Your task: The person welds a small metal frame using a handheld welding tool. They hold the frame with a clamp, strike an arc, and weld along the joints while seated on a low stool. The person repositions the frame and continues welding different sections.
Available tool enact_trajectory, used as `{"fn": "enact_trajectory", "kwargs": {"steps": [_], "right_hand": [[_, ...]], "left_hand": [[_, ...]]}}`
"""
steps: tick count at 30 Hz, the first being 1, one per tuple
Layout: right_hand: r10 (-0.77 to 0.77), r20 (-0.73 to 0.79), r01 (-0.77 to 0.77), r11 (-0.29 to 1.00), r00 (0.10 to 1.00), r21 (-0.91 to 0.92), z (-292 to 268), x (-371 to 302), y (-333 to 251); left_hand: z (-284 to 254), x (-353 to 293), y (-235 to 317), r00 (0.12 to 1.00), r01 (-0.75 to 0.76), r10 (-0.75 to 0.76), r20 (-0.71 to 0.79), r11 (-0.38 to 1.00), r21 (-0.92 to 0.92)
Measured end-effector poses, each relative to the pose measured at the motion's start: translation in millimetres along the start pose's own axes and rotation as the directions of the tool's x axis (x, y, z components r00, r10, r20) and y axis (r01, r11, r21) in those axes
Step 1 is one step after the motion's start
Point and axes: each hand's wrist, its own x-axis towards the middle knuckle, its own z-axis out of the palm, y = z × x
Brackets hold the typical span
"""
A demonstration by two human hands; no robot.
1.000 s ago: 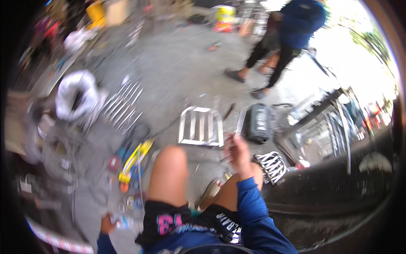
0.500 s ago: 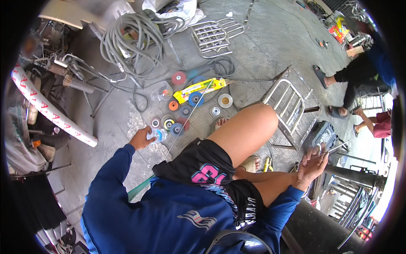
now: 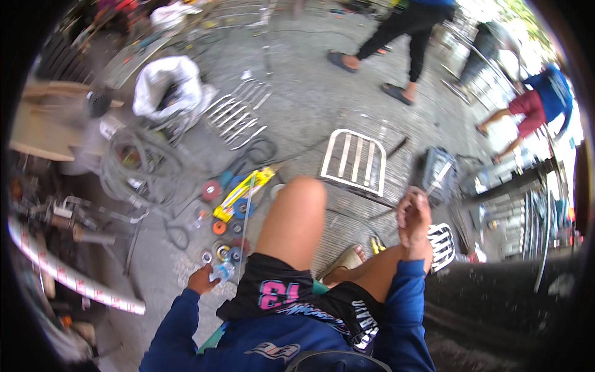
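The left arm reaches down and out to the side, its hand point(image 3: 200, 281) wrapped around the near end of a clear plastic bottle point(image 3: 223, 271) beside the discs point(image 3: 235, 253) on the floor. The right forearm rises over the right knee, wrist bent up, hand point(image 3: 414, 218) nearly closed, fingers curled on a thin pale rod point(image 3: 438, 178) pointing away toward the dark case point(image 3: 444, 162).

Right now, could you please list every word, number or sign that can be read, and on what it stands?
Printed text is not copied here, only located.
Black shorts: large pink figures, white lettering.
Yellow packet: print too blurred to read.
White curved tube: red marks, too blurred.
Wearer's blue shirt: pale emblem, no readable words.
Clear bottle at the left hand: no readable text.
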Motion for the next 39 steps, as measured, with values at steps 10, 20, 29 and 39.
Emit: {"fn": "enact_trajectory", "kwargs": {"steps": [10,20,29,39], "right_hand": [[0.144,-0.103,-0.152,0.986,0.984,-0.073,-4.0,-6.9,-32.8],[-0.084,-0.382,-0.252,0.621,0.92,-0.742,-65.1,109.0,37.6],[0.009,-0.825,-0.47,0.825,0.565,-0.314,-111.2,85.5,207.3],[0.298,-0.765,-0.142,0.953,0.571,0.266,-84.9,82.6,226.9]], "left_hand": [[-201.4,51.1,253.0,0.534,-0.621,0.345,-0.772,0.78,-0.08],[-214.3,216.5,560.2,0.695,-0.715,0.716,-0.063,0.698,0.043],[-43.5,325.4,582.8,0.877,-0.443,0.415,-0.24,0.894,-0.072],[-39.7,301.1,587.3,0.915,-0.382,0.31,-0.258,0.872,-0.306]]}}
